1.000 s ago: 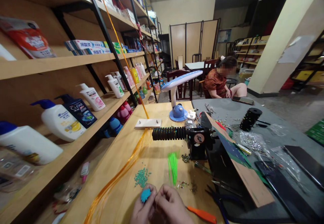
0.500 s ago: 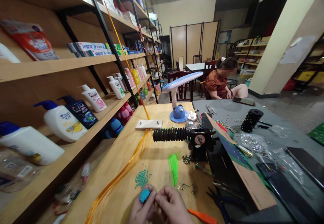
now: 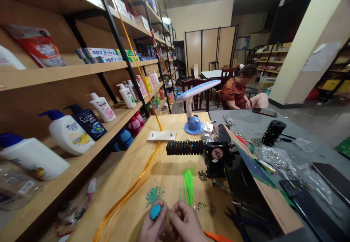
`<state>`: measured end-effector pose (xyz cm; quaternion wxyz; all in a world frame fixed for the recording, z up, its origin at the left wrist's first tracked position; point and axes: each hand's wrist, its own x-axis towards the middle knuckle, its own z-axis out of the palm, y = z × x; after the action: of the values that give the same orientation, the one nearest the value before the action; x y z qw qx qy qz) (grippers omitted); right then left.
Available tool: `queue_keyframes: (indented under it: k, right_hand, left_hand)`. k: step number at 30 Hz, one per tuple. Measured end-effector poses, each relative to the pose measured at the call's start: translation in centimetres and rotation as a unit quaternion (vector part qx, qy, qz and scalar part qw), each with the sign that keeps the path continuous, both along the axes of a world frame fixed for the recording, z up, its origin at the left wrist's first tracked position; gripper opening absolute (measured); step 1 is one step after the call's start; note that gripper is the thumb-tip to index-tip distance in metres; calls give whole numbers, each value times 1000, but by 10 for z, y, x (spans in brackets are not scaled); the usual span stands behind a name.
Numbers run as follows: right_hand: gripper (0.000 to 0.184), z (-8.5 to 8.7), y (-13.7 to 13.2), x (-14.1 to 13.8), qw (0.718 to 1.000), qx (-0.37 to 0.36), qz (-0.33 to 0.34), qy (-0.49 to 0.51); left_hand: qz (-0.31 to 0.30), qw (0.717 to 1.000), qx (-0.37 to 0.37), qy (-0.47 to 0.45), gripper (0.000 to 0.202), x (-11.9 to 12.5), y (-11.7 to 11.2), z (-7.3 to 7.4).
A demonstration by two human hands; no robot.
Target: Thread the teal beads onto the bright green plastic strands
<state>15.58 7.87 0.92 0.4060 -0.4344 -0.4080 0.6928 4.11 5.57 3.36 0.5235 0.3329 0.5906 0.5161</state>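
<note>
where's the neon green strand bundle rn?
Head view, lower centre: the neon green strand bundle lies on the wooden table just beyond the right hand, right of the teal bead pile, in front of the black roller machine.

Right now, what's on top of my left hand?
A round teal piece sits atop the left hand, gripped by its fingertips, beside the right hand. Anything between the hands is covered.

Left hand [image 3: 151, 228] and right hand [image 3: 187, 223] meet, fingers curled and pinched.
</note>
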Motion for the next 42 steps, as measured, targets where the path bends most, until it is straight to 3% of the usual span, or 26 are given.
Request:
queue_keyframes:
  k: [6, 10, 14, 21, 25, 30, 35, 42]
  right_hand:
    - [64, 0, 5, -1, 999, -11, 23, 19]
    - [51, 2, 9, 6, 998, 54, 17, -41]
    - [37, 1, 14, 6, 993, 87, 9, -79]
    - [25, 5, 20, 5, 992, 80, 24, -98]
    - [16, 6, 23, 3, 989, 93, 16, -116]
    - [15, 7, 25, 0, 989, 90, 14, -115]
    - [11, 4, 25, 0, 987, 115, 13, -107]
    - [17, 2, 29, -1, 985, 124, 9, -122]
  left_hand:
    - [-17, 1000, 5, -6, 61, -1, 3, 0]
    - [-14, 999, 21, 26, 59, -5, 11, -4]
    - [-5, 998, 48, 34, 58, -6, 17, 2]
    - [-67, 995, 47, 54, 55, -20, 26, 5]
    - [-65, 993, 68, 72, 57, -26, 32, 3]
    - [-94, 989, 79, 87, 52, -29, 34, 1]
    - [-79, 988, 89, 98, 51, -33, 40, -3]
    - [-108, 984, 85, 113, 53, -32, 40, 4]
